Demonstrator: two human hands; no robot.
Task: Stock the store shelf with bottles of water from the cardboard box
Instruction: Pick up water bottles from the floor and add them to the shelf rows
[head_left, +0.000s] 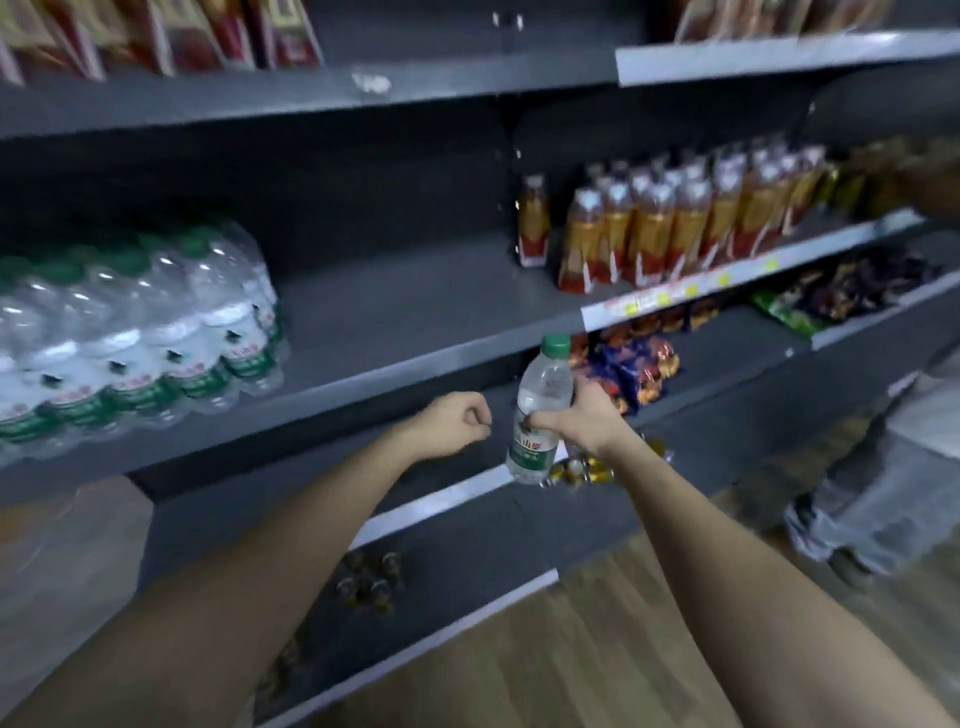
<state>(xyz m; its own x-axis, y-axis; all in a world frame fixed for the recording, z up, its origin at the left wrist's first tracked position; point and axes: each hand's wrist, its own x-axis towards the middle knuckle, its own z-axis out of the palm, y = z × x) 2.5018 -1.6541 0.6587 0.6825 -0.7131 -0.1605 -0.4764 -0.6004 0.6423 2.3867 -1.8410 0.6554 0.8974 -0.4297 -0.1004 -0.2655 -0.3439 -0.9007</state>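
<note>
— What have the fingers got?
— The right hand (579, 418) is curled round 1 water bottle (539, 410) at its label, upright, below the shelf (415, 332) front edge. The left hand (457, 423) is fisted, holding nothing.
— Tricky to handle?
— Likely light, slick plastic (dents if squeezed); mid-body is safest.

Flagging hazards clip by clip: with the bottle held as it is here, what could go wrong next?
1. The right hand grips the water bottle alone; the left hand is curled and holds nothing, so a slip may go uncaught.
2. The water bottles already on the shelf stand close together; setting another against them could topple some.
</note>
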